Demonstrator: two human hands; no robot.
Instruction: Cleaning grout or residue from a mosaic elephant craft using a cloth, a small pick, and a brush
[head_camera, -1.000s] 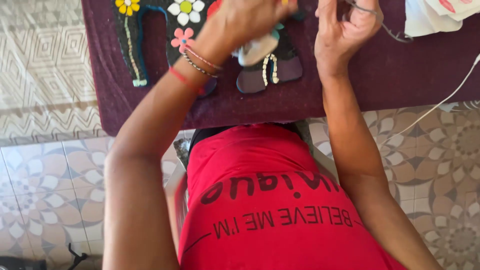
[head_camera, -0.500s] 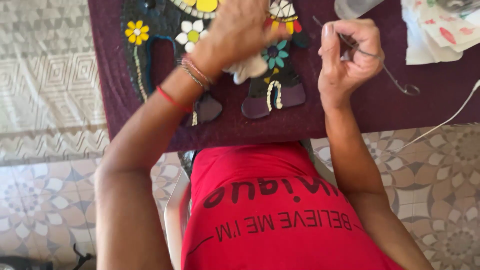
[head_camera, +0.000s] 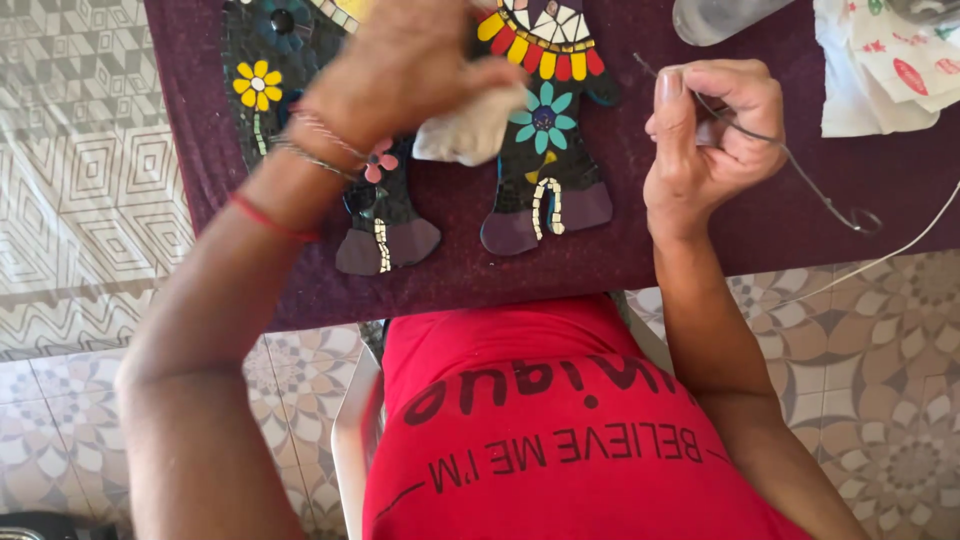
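On the maroon worktop (head_camera: 700, 250) lies a dark mosaic figure (head_camera: 545, 150) with coloured flowers; the left hand (head_camera: 405, 75) pinches a whitish cloth (head_camera: 468, 130) against it, while the right hand (head_camera: 715, 130), closed, grips a thin wire tool (head_camera: 800, 175) just beside it

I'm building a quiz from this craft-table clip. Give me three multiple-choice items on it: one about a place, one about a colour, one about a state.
1. Where does the mosaic figure lie?
A. on the floor tiles
B. on the purple tablecloth
C. on the person's lap

2. What colour is the flower at the figure's left edge?
A. yellow
B. white
C. black

3. What does the left hand hold?
A. nothing
B. a pale cloth
C. a brush

Answers:
1 B, the figure rests flat on the cloth.
2 A, its petals are yellow.
3 B, the fingers pinch the cloth over the figure, while the right hand grips a thin metal wire tool.
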